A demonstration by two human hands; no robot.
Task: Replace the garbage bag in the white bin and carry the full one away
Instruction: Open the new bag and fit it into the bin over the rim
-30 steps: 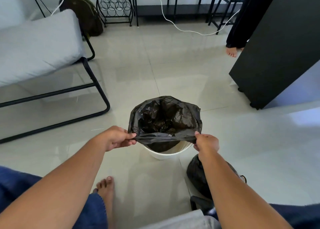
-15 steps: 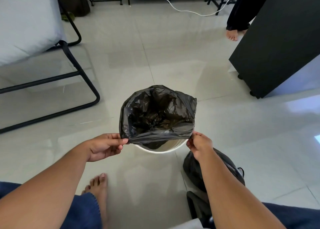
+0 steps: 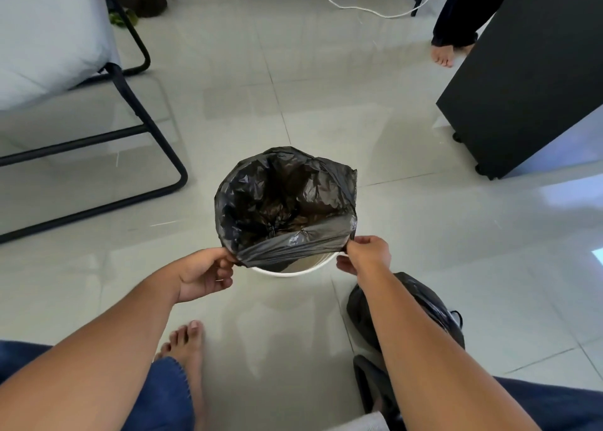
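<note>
A fresh black garbage bag [image 3: 284, 202] hangs open inside the white bin [image 3: 293, 272] on the floor in front of me. Only the near arc of the bin's white rim shows below the bag. My left hand [image 3: 202, 275] pinches the bag's near edge at its left corner. My right hand [image 3: 367, 254] pinches the same edge at its right corner, and the plastic is stretched between them. The full black bag [image 3: 414, 303], tied shut, lies on the floor to the right, partly behind my right forearm.
A grey cushioned chair on a black metal frame [image 3: 140, 130] stands at the left. A black cabinet on castors [image 3: 522, 81] is at the right, with another person's bare foot [image 3: 442, 55] beside it. A white cable [image 3: 359, 8] trails across the far floor. My own bare foot [image 3: 186, 342] is near.
The view has tilted down and closer to the bin. Both hands have lowered the bag's near edge toward the white rim, and the bag's far side now wraps the rim.
</note>
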